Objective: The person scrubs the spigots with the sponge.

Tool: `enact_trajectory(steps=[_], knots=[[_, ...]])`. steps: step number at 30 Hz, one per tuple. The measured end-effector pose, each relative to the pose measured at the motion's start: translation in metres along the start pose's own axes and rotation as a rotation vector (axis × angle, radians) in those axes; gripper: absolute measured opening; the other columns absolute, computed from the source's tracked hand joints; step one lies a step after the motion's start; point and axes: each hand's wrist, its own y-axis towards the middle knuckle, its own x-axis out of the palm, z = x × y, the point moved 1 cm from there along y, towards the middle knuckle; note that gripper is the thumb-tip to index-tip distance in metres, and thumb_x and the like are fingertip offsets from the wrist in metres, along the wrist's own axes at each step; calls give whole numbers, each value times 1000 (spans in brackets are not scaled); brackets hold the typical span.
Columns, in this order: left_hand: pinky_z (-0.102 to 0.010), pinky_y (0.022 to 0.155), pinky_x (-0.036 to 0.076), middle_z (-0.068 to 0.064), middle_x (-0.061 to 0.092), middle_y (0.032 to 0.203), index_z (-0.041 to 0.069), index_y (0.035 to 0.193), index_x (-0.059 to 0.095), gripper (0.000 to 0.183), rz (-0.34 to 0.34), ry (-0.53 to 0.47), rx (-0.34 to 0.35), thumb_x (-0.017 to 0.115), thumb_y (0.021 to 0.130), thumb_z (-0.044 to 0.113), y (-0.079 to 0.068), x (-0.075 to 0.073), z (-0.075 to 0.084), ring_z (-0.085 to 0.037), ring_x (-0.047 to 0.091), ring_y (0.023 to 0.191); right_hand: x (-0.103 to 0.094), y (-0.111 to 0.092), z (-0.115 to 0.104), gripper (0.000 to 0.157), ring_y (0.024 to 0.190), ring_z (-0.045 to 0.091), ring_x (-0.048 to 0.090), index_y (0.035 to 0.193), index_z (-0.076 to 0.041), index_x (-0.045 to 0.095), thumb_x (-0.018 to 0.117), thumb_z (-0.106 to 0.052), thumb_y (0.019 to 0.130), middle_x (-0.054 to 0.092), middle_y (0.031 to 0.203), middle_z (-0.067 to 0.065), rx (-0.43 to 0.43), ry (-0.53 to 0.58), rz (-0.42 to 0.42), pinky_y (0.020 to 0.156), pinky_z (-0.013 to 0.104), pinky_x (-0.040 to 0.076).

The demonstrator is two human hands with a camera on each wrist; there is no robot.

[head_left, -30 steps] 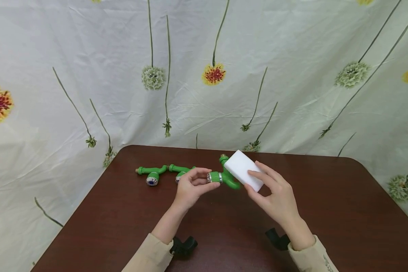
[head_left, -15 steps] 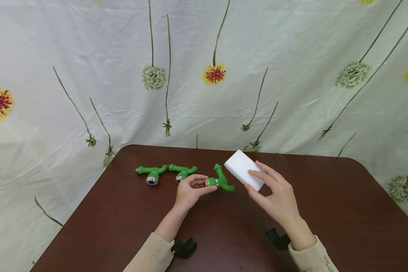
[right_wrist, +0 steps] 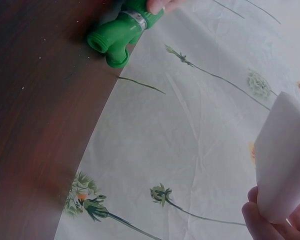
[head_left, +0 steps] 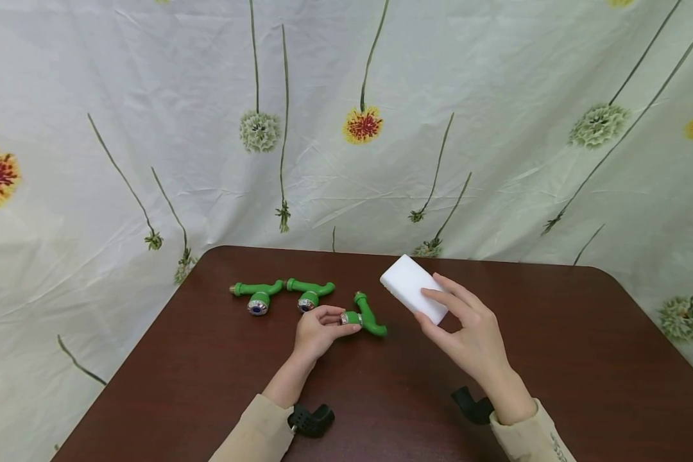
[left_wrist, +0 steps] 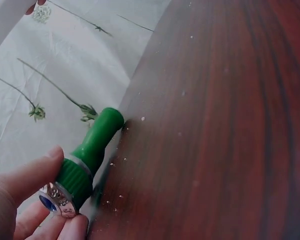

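Note:
My left hand [head_left: 316,335] pinches the ribbed knob of a green faucet [head_left: 369,319] between thumb and fingers. A silver ring and a blue centre show on the knob's end in the left wrist view. The faucet is low over the table; whether it touches the wood I cannot tell. Raised to the right, my right hand [head_left: 471,328] grips a white rectangular sponge [head_left: 411,287] by its edges, apart from the faucet. The right wrist view shows the sponge [right_wrist: 285,155] in the fingers and the faucet's green spout [right_wrist: 107,40] at the top.
Two more green faucets lie on the dark brown table [head_left: 208,385], one at the left [head_left: 258,297] and another faucet [head_left: 310,293] just behind my left hand. A flowered cloth [head_left: 346,179] hangs behind the table. Black wrist mounts [head_left: 312,421] sit at both wrists.
My left hand has brought the faucet toward me, down and left, out from behind the sponge. The right hand and the sponge have stayed nearly still.

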Motion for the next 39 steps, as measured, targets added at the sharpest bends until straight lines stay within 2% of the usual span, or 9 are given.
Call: enact_trajectory(steps=[7, 13, 15, 20, 22, 24, 26, 33, 39], knots=[[-36, 78, 53, -5, 69, 99, 8, 102, 70, 43, 34, 119, 58, 86, 67, 29, 1, 0, -3, -22, 65, 93, 0, 0, 0, 32, 105, 25, 60, 104, -13, 72, 78, -18, 73, 61, 123, 8, 4, -10, -15, 76, 15, 47], [-34, 73, 53, -2, 69, 97, 9, 104, 70, 45, 80, 185, 154, 82, 70, 36, -1, -3, -1, -18, 66, 88, -1, 0, 0, 30, 105, 25, 60, 104, -13, 72, 77, -22, 76, 61, 123, 8, 13, -2, -19, 77, 13, 45], [-34, 71, 52, -2, 70, 95, 8, 103, 70, 44, 142, 190, 211, 81, 72, 38, -1, -6, 0, -18, 66, 86, -1, 0, 0, 29, 105, 26, 60, 104, -13, 72, 77, -23, 76, 61, 122, 9, 10, 0, -16, 77, 12, 45], [-39, 71, 49, -6, 68, 88, 6, 96, 71, 34, 383, 195, 339, 79, 76, 31, 2, -19, 5, -22, 64, 81, 0, 0, 0, 28, 104, 26, 61, 103, -13, 72, 76, -26, 78, 61, 121, 9, 4, 1, -8, 78, 10, 43], [-40, 72, 47, -7, 66, 89, 6, 96, 70, 32, 452, 199, 333, 79, 76, 29, 3, -25, 5, -24, 62, 83, 0, 0, 0, 28, 103, 26, 61, 103, -13, 72, 76, -26, 78, 62, 121, 9, 1, 3, -6, 79, 9, 42], [-41, 74, 47, -9, 63, 93, 6, 99, 69, 33, 484, 205, 298, 79, 76, 28, 5, -30, 3, -25, 59, 86, 0, 0, 0, 29, 103, 26, 61, 103, -13, 72, 76, -25, 77, 62, 121, 9, 1, 7, -5, 79, 9, 42], [-40, 76, 48, -11, 61, 98, 6, 103, 68, 36, 478, 213, 252, 79, 76, 28, 7, -33, 2, -25, 57, 91, 1, 0, 0, 29, 103, 26, 61, 103, -13, 73, 77, -24, 77, 62, 121, 9, 2, 8, -6, 79, 9, 42], [-46, 86, 43, -15, 59, 112, 8, 119, 61, 51, 346, 304, 94, 77, 77, 32, 9, -37, -3, -29, 53, 103, 0, 0, -1, 31, 102, 25, 62, 102, -13, 72, 79, -17, 72, 62, 121, 9, 2, 1, -10, 77, 9, 44], [-46, 81, 45, -14, 64, 108, 11, 124, 61, 51, 298, 393, 77, 74, 79, 32, 11, -41, -5, -30, 58, 97, 1, 0, -1, 30, 101, 26, 62, 102, -12, 72, 78, -20, 74, 62, 120, 10, 10, 9, -13, 78, 7, 42]])
